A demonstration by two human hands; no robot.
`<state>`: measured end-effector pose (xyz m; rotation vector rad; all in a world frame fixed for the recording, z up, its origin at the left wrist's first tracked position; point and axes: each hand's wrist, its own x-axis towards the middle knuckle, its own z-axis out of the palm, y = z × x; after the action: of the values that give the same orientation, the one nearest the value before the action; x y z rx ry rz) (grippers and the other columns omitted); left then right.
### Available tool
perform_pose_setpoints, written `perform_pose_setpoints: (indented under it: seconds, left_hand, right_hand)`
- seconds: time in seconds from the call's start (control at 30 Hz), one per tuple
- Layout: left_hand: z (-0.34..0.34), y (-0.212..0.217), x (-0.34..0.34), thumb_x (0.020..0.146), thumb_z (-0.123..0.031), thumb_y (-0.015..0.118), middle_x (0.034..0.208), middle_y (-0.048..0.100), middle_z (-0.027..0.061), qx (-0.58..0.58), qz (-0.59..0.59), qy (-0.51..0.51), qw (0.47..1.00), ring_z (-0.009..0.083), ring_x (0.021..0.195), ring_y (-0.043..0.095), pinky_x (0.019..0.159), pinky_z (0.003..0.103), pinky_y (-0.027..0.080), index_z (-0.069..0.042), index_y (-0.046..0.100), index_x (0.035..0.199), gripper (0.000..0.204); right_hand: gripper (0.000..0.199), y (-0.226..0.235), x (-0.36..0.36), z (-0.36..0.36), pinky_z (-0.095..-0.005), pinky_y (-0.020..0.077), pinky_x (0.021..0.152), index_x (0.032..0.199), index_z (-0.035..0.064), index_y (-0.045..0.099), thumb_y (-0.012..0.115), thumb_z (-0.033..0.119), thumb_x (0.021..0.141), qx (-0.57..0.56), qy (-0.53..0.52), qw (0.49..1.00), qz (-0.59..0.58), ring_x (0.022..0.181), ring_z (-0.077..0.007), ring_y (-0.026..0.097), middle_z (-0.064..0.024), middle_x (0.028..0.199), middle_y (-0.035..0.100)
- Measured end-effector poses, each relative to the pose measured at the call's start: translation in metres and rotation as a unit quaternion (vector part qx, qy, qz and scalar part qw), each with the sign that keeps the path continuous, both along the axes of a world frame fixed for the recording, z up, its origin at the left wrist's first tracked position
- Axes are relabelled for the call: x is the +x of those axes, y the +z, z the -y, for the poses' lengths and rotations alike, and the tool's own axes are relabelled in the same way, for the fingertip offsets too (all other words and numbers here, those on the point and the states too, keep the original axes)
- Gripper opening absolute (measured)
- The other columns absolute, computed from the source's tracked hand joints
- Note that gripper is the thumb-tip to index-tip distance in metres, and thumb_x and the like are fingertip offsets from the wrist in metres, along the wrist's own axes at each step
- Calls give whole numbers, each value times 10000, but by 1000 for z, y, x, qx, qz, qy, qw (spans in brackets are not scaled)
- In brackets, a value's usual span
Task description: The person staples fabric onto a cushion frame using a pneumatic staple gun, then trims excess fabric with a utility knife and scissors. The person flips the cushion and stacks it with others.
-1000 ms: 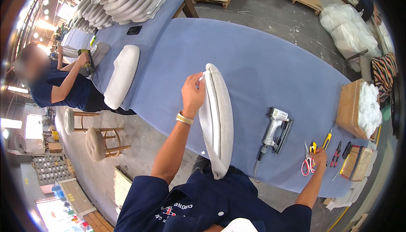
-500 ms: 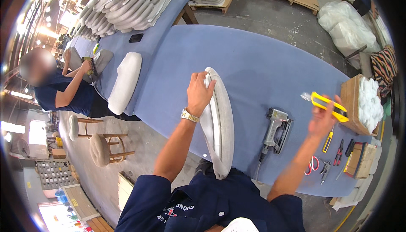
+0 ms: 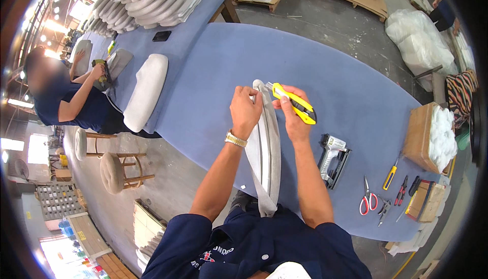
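Blue surface (image 3: 345,86): cushion (image 3: 273,147) crosses its near edge. Left hand (image 3: 245,110) pinches the far end with its fingers; right hand (image 3: 295,120), fingers round the yellow knife (image 3: 302,110), has brought the blade (image 3: 269,85) beside that end.

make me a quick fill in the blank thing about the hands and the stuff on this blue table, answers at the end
The right hand holds a utility knife coloured black and ____.
The left hand is at the far end of the grey cushion, with a metal watch on its ____.
On the table, the staple gun lies to the ____ of that cushion.
The scissors have handles coloured white and ____.

Missing words: yellow; wrist; right; red.
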<state>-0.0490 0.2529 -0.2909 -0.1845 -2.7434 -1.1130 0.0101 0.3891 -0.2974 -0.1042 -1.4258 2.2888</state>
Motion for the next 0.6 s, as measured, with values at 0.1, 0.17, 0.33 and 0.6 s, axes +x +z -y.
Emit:
perform_pose_setpoints:
  seconds: [0.1, 0.17, 0.33, 0.6]
  left_hand:
    - [3, -9, -4, 927, -190, 738, 1053, 652, 128, 159, 90, 25, 983, 214, 789, 660, 709, 359, 523, 24, 701, 930, 217]
    - [8, -20, -5, 937, -186, 744, 1054, 656, 104, 270, 134, 35, 953, 160, 784, 638, 701, 323, 511, 43, 705, 925, 233]
    - [13, -31, -6, 948, -174, 752, 1040, 635, 56, 403, 191, 19, 895, 99, 784, 578, 690, 274, 490, 52, 706, 937, 231]
    - [16, -38, -9, 946, -178, 752, 1050, 633, 42, 435, 197, 13, 879, 82, 770, 558, 672, 257, 473, 26, 705, 923, 210]
  right_hand:
    - [201, -6, -4, 6, -284, 606, 794, 1203, 7, 640, 652, 66, 1011, 33, 0, 999, -8, 888, -144, 714, -104, 1146, 706]
    - [198, -8, -4, 12, -280, 610, 797, 1198, 5, 640, 653, 53, 1007, 36, 5, 999, 1, 890, -148, 715, -105, 1164, 693]
    - [177, -17, -8, 15, -277, 611, 794, 1165, -12, 655, 650, 12, 989, 78, 0, 997, 1, 900, -160, 718, -114, 1210, 659]
    - [206, -10, -11, 16, -352, 575, 855, 1122, 27, 690, 706, 30, 917, 276, -64, 959, -21, 1000, -268, 724, -146, 1163, 714]
